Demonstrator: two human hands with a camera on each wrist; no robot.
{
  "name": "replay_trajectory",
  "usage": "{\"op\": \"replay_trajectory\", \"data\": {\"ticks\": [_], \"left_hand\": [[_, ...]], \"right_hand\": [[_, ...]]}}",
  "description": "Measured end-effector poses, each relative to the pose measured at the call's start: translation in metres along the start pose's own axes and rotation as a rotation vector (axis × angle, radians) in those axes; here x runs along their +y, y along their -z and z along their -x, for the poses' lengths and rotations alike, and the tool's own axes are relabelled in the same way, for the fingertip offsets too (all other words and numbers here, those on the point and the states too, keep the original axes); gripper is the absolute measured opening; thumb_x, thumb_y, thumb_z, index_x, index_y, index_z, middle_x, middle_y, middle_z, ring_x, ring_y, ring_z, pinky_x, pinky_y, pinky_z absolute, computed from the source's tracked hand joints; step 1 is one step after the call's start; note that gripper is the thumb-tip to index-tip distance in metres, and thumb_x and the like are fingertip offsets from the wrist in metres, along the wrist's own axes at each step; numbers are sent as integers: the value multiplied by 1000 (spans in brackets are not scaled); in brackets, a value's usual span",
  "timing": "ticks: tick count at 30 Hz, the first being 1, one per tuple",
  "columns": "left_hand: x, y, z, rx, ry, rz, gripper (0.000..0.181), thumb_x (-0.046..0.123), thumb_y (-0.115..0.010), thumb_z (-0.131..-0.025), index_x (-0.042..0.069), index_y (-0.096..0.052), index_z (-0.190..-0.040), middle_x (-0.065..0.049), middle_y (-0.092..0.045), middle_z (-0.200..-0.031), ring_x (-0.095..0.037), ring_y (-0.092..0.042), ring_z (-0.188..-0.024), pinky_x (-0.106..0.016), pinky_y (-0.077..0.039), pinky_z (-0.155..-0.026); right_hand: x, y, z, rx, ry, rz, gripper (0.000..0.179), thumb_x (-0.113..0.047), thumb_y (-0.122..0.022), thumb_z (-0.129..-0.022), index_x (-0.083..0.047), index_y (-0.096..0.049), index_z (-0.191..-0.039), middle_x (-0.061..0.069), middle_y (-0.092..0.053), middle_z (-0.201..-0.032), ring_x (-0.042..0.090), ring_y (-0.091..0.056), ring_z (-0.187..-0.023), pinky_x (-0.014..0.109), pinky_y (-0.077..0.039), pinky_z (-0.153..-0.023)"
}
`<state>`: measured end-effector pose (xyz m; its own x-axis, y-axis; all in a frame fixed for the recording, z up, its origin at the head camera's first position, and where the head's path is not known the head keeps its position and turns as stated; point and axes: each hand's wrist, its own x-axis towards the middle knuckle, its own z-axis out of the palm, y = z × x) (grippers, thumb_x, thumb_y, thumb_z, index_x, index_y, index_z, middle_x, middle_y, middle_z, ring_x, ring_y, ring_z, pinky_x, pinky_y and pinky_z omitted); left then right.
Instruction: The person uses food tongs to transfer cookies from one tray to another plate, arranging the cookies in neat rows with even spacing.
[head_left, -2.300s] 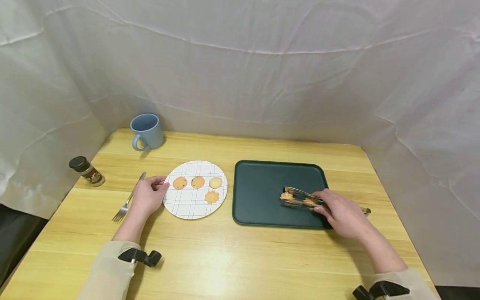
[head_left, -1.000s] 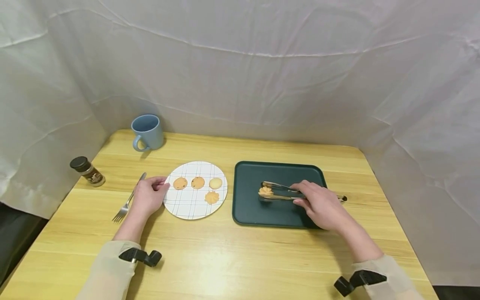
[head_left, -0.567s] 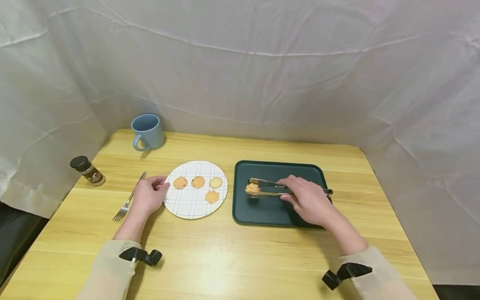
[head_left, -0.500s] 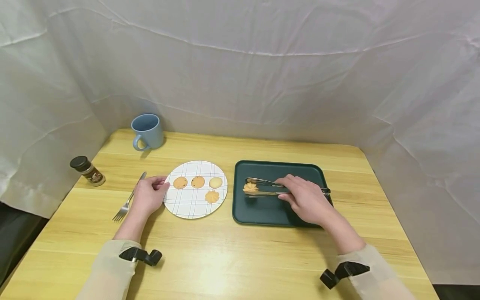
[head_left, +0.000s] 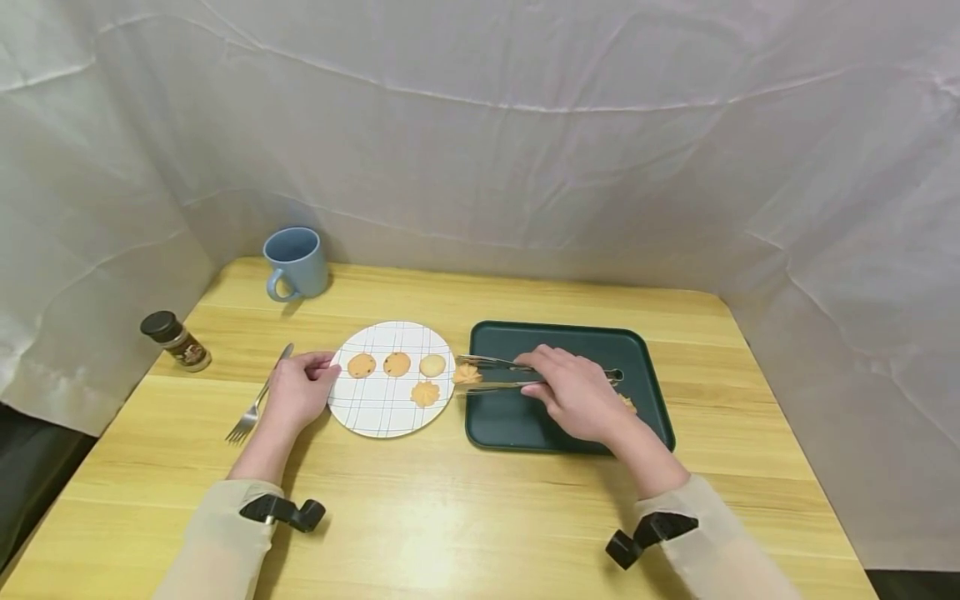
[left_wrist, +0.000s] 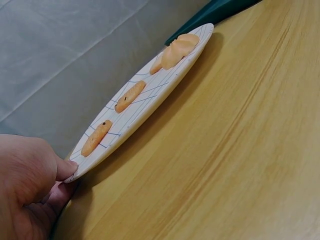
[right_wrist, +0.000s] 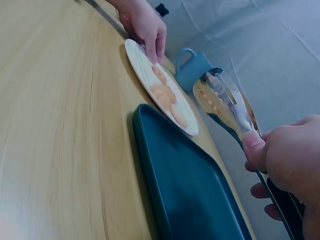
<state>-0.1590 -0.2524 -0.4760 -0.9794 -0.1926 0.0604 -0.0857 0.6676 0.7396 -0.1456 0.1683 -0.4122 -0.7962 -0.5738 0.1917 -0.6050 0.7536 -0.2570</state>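
My left hand (head_left: 298, 390) pinches the left rim of a white checked plate (head_left: 367, 414), thumb on top and fingers beneath in the left wrist view. On that plate lie two speckled round cookies (head_left: 396, 364), a plain pale one (head_left: 432, 365) and a flower-shaped one (head_left: 425, 394). My right hand (head_left: 577, 393) grips metal tongs (right_wrist: 232, 102), whose tips hold another flower-shaped cookie (head_left: 468, 374) over the gap between plate and tray. Below the right hand is the dark green tray (head_left: 517, 429). A further cookie (head_left: 627, 404) on it shows partly behind the hand.
A fork (head_left: 247, 421) lies left of the plate, partly covered by my left hand. Farther back stand a blue mug (head_left: 303, 271) and a black-capped spice jar (head_left: 176, 342). Pale cloth (head_left: 480, 167) hangs around the wooden table (head_left: 450, 517).
My right hand has carried the tongs and cookie leftward across the tray, to the right edge of the plate. The cookie behind the hand has come back into sight. My left hand stays put.
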Motion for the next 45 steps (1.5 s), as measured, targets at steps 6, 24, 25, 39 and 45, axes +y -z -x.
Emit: {"op": "replay_trajectory", "data": {"ticks": [6, 24, 25, 39, 45], "left_hand": [[1, -1, 0, -3, -1, 2, 30, 15, -68, -103, -3, -74, -126, -17, -75, -109, -28, -68, -98, -31, -50, -80], [1, 1, -2, 8, -18, 4, 29, 14, -69, -102, -4, -74, -124, -17, -76, -108, -28, -68, -97, -31, -50, -80], [1, 1, -2, 6, -17, 5, 29, 14, -68, -102, -4, -74, -125, -17, -76, -108, -28, -68, -97, -31, -50, -81], [-2, -1, -1, -11, 10, 0, 32, 16, -66, -104, -4, -73, -128, -16, -74, -109, -28, -66, -98, -37, -50, -84], [-3, -1, -2, -8, 8, -3, 31, 17, -66, -104, -3, -73, -127, -16, -75, -109, -28, -67, -98, -37, -50, -84]], "right_hand": [[-10, -8, -12, -5, 21, -14, 37, -28, -70, -105, -14, -66, -138, 0, -67, -121, 23, -65, -101, 46, -55, -83], [-35, -30, -45, -62, 53, -27, 38, -31, -66, -106, -16, -65, -141, 2, -67, -123, 22, -64, -105, 44, -54, -83], [-37, -32, -47, -70, 56, -26, 38, -31, -66, -106, -16, -65, -141, 2, -67, -122, 22, -64, -104, 43, -53, -81], [-62, -51, -65, -162, 65, 64, 39, -30, -66, -107, -18, -63, -143, 0, -65, -127, 21, -61, -111, 44, -52, -86], [-66, -56, -71, -186, 61, 85, 40, -31, -65, -107, -19, -62, -145, 1, -65, -131, 23, -61, -119, 48, -52, -93]]}}
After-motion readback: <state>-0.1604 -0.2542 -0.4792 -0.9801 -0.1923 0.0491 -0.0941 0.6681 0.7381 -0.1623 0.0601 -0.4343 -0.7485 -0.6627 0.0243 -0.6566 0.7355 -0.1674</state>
